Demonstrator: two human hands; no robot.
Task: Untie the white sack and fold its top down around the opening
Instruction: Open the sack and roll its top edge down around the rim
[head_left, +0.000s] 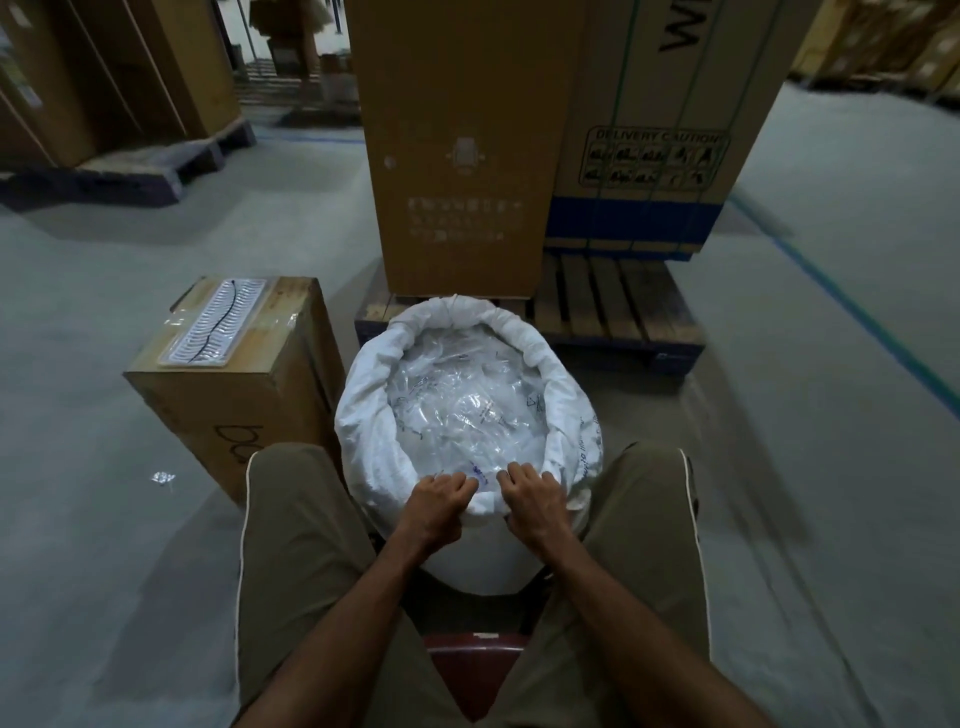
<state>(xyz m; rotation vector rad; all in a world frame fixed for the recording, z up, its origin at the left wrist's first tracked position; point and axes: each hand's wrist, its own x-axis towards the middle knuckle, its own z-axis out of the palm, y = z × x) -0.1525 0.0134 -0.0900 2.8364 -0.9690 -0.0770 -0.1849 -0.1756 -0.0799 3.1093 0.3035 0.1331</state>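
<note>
Sack position: the white sack (470, 410) stands on the floor (104, 312) between the seated person's knees, in front of a wooden pallet (618, 306).
Left hand (441, 501): fingers curled, pinching the near rim of the sack's rolled top.
Right hand (530, 499): fingers curled on the same near rim, just beside the left.
Writing: "DELIVERY CAUTION" on the tall strapped carton (654, 130); the blue print on the sack's side is too blurred to read.
Sack look: open, top rolled down into a thick cuff around the mouth, apparently filled with clear plastic packets (467, 400).
</note>
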